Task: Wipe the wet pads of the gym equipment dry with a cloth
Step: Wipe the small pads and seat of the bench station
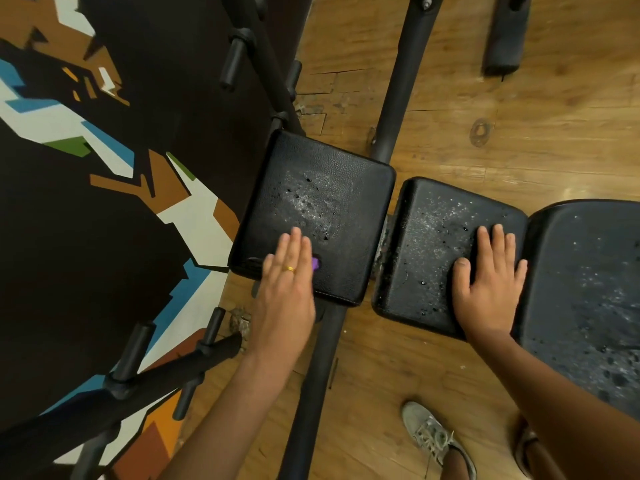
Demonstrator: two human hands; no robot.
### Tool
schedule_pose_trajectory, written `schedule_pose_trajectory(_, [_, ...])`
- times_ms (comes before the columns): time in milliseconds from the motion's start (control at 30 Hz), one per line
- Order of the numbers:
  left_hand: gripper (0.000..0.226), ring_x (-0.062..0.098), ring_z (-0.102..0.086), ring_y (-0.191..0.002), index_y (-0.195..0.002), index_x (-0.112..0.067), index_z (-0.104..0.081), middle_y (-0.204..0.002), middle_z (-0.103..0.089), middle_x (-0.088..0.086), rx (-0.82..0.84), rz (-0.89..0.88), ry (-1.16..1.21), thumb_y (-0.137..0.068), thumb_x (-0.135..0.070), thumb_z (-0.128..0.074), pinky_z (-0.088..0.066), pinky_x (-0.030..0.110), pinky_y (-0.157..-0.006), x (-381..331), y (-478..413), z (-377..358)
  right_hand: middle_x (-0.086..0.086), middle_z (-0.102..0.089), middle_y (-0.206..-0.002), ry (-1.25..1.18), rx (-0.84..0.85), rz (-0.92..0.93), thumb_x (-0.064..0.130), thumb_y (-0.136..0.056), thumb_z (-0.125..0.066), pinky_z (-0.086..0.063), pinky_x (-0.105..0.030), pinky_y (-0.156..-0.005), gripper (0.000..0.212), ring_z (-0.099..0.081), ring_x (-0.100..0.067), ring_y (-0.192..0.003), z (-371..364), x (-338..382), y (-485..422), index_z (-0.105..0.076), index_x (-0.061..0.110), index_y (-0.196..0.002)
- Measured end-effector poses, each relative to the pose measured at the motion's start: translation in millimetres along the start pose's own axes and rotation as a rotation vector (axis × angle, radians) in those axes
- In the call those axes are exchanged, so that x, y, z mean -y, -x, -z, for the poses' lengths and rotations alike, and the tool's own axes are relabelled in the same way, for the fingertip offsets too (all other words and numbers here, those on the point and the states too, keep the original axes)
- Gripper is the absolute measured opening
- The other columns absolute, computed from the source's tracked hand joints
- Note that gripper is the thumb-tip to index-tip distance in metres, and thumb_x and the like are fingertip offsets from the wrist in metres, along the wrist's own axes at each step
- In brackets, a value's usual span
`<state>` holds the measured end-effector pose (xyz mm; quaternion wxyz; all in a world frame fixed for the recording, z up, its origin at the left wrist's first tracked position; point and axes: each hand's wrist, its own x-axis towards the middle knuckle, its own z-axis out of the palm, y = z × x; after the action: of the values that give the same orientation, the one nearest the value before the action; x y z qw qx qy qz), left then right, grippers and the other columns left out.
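Note:
Three black padded surfaces lie in a row. The left pad [322, 188] carries water droplets in its middle. The middle pad [429, 237] is speckled with drops, and the right pad [585, 289] is wet too. My left hand [287, 278] lies flat with straight fingers on the near part of the left pad, pressing a purple cloth [315, 263] of which only a small corner shows. My right hand [488, 282] rests flat, fingers spread, on the right side of the middle pad.
Black metal frame tubes [398, 81] run under the pads across a wooden floor [519, 133]. Peg bars [232, 60] stick out on the left before a painted wall [86, 168]. Another black pad [502, 36] stands at top right. My shoe [433, 438] is below.

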<state>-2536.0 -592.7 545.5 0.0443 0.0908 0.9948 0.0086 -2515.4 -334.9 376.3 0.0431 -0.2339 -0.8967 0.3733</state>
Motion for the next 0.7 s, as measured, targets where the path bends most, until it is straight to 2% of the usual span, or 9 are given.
schedule_pose_trajectory(100, [0.068,0.026,-0.018,-0.153,-0.155,-0.008,-0.022,-0.164,-0.019,0.011,0.007,-0.034,-0.023,-0.097,-0.009,-0.059,-0.027,0.049,-0.121,0,3,-6,0.001,-0.016,-0.169,0.006,-0.002,-0.003,0.041,-0.1,-0.031,-0.003,-0.052,-0.126,0.062,-0.002,-0.014,-0.156,0,0,0,-0.027,0.021,-0.159])
schedule_pose_trajectory(200, [0.08,0.022,-0.011,-0.154,-0.155,-0.014,-0.018,-0.166,-0.015,0.007,-0.025,0.022,0.012,-0.09,0.002,-0.061,-0.016,0.045,-0.122,8,-4,2,0.001,-0.015,-0.169,0.007,0.006,-0.001,0.043,-0.1,-0.03,-0.003,-0.053,-0.126,0.063,-0.001,-0.014,-0.156,0,0,-1,-0.026,0.022,-0.16])
schedule_pose_trajectory(367, [0.058,0.02,-0.009,-0.155,-0.158,-0.013,-0.022,-0.168,-0.015,0.006,-0.11,0.173,0.071,-0.104,-0.007,-0.043,-0.015,0.043,-0.124,35,-26,28,0.002,-0.014,-0.169,0.007,0.003,-0.001,0.043,-0.101,-0.029,-0.003,-0.052,-0.126,0.062,0.0,-0.013,-0.156,-1,-1,-1,-0.025,0.024,-0.16])
schedule_pose_trajectory(467, [0.062,0.022,-0.007,-0.155,-0.159,-0.01,-0.022,-0.168,-0.012,0.008,-0.06,0.067,-0.008,-0.102,-0.006,-0.048,-0.014,0.042,-0.123,37,-31,28,0.002,-0.014,-0.169,0.006,-0.002,0.003,0.044,-0.101,-0.029,-0.003,-0.052,-0.126,0.062,-0.001,-0.013,-0.156,-1,-2,0,-0.025,0.024,-0.159])
schedule_pose_trajectory(534, [0.063,0.022,-0.005,-0.155,-0.159,-0.01,-0.016,-0.168,-0.006,0.008,-0.007,-0.057,-0.063,-0.104,-0.017,-0.045,-0.014,0.042,-0.124,44,-25,28,0.001,-0.014,-0.169,0.008,-0.004,0.009,0.044,-0.101,-0.029,-0.003,-0.052,-0.126,0.062,-0.001,-0.013,-0.156,-1,-1,0,-0.025,0.023,-0.159])
schedule_pose_trajectory(601, [0.064,0.021,-0.003,-0.155,-0.16,-0.012,-0.009,-0.168,0.0,0.006,0.024,-0.088,-0.075,-0.106,-0.028,-0.04,-0.01,0.041,-0.124,52,-20,31,0.001,-0.014,-0.169,0.014,-0.004,0.011,0.043,-0.101,-0.029,-0.003,-0.052,-0.126,0.063,-0.001,-0.014,-0.156,0,-1,0,-0.025,0.022,-0.159])
schedule_pose_trajectory(634, [0.065,0.021,-0.002,-0.156,-0.16,-0.013,-0.007,-0.168,0.001,0.005,0.027,-0.069,-0.057,-0.107,-0.028,-0.041,-0.009,0.041,-0.124,54,-19,32,0.0,-0.014,-0.169,0.016,-0.003,0.011,0.043,-0.101,-0.029,-0.004,-0.053,-0.126,0.063,-0.002,-0.015,-0.156,0,-2,0,-0.026,0.021,-0.159])
schedule_pose_trajectory(701, [0.07,0.024,-0.005,-0.155,-0.16,-0.01,-0.01,-0.168,-0.004,0.01,0.002,-0.067,-0.052,-0.103,-0.016,-0.049,-0.012,0.045,-0.124,51,-20,28,0.0,-0.014,-0.169,0.017,0.0,0.01,0.044,-0.101,-0.029,-0.004,-0.053,-0.126,0.063,-0.001,-0.015,-0.156,0,-1,0,-0.025,0.021,-0.16])
